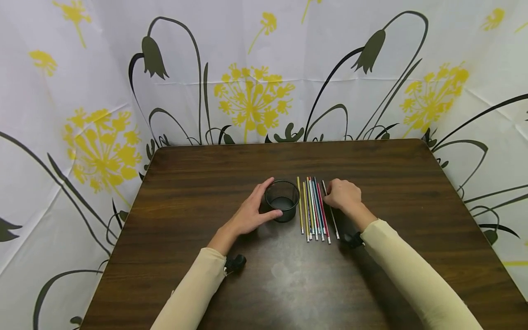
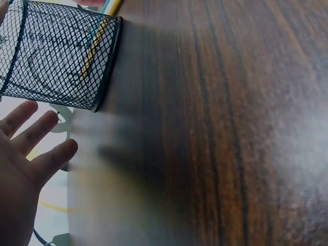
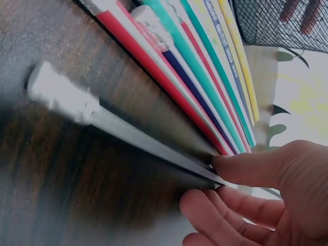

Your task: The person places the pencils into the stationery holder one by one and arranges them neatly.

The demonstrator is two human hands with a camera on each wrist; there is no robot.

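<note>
Evidently, the relation that I, working from a distance, must read first is that of the lone pencil (image 3: 136, 138) to the mesh cup (image 1: 288, 214). The pencil lies on the table at the right-hand edge of the group, its long axis running fore and aft with a slight slant, the eraser end toward the person and the other end leaning away and a little to the left. The right hand (image 1: 343, 195) is the nearer to it: seen from the right wrist, thumb and fingers pinch the pencil at the end opposite the eraser, so that most of the shaft projects from the grip toward the person. Just left of this pencil is the row of pencils (image 1: 315, 211), several colours side by side, roughly parallel to it, erasers likewise nearest the person. Left of the row stands the cup, upright, its mouth facing up; from the right hand it therefore lies leftward, across the whole row, and I judge that any transfer between them must clear those shafts. The left hand (image 1: 249, 214) is the nearer to the cup, its fingers and thumb spread about the left side; whether every fingertip touches, I cannot tell. Beyond the table (image 1: 288, 275) hangs a flowered cloth (image 1: 247, 27).
</note>
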